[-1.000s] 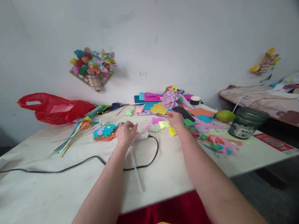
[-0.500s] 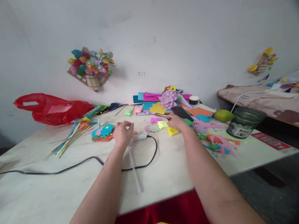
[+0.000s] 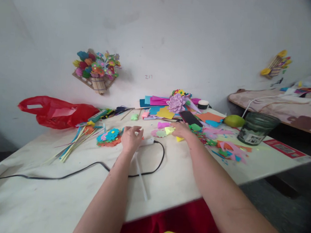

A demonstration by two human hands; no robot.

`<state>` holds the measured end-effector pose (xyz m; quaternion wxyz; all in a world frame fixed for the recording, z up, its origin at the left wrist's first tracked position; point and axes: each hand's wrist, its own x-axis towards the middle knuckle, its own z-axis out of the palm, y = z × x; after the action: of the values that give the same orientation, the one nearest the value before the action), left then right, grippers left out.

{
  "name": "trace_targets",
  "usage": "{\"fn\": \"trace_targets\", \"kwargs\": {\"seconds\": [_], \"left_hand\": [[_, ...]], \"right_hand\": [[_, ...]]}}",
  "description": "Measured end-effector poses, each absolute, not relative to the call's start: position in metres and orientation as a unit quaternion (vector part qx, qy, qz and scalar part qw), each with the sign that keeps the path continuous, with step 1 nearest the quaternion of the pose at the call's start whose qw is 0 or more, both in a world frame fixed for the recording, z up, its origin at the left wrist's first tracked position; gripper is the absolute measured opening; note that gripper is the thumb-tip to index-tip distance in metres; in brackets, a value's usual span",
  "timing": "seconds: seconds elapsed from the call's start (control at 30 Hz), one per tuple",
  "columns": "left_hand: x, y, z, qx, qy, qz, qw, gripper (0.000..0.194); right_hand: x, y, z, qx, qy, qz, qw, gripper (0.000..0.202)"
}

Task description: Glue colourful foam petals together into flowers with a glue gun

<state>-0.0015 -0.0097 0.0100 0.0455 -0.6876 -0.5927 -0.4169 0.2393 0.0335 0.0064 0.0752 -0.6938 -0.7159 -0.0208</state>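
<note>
My left hand (image 3: 131, 139) hovers by the white glue gun (image 3: 147, 141), fingers curled and the thumb close to the index finger; whatever may be between them is too small to make out. Left of it lie stacked foam flowers (image 3: 110, 135), blue on top. A clear glue stick (image 3: 141, 180) extends from the gun toward the table's front edge. My right hand (image 3: 183, 131) reaches over small clay packets with its fingers stretched out. Its fingertips are by a pale yellow packet (image 3: 169, 130); a deeper yellow packet (image 3: 179, 139) is partly under the hand. A magenta packet (image 3: 163, 125) lies just beyond.
A black cord (image 3: 71, 173) crosses the table to the left. A red plastic bag (image 3: 64, 115) and thin stems (image 3: 73, 143) lie at left. Foam sheets (image 3: 166, 112), a purple flower (image 3: 176, 103) and a dark phone-like slab (image 3: 190, 118) are behind. Scraps (image 3: 229, 150) and a glass jar (image 3: 256, 128) stand right.
My right hand has shifted slightly toward me and spread over the yellow packets, covering more of the deeper yellow one. My left hand stays by the glue gun. The view has turned slightly.
</note>
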Motion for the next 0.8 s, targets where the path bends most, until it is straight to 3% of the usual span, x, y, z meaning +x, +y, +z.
{"fn": "trace_targets", "kwargs": {"seconds": [0.23, 0.57, 0.8], "left_hand": [[0.000, -0.008, 0.009, -0.694, -0.586, -0.416, 0.045, 0.021], [-0.002, -0.005, 0.005, -0.702, -0.560, -0.435, 0.065, 0.023], [0.000, -0.005, 0.005, -0.793, -0.440, -0.397, 0.138, 0.052]], "right_hand": [[0.240, 0.034, 0.005, -0.683, -0.720, -0.037, 0.117, 0.041], [0.229, 0.033, 0.009, -0.566, -0.738, -0.117, 0.349, 0.038], [0.195, 0.023, 0.012, -0.457, -0.797, -0.091, 0.386, 0.050]]}}
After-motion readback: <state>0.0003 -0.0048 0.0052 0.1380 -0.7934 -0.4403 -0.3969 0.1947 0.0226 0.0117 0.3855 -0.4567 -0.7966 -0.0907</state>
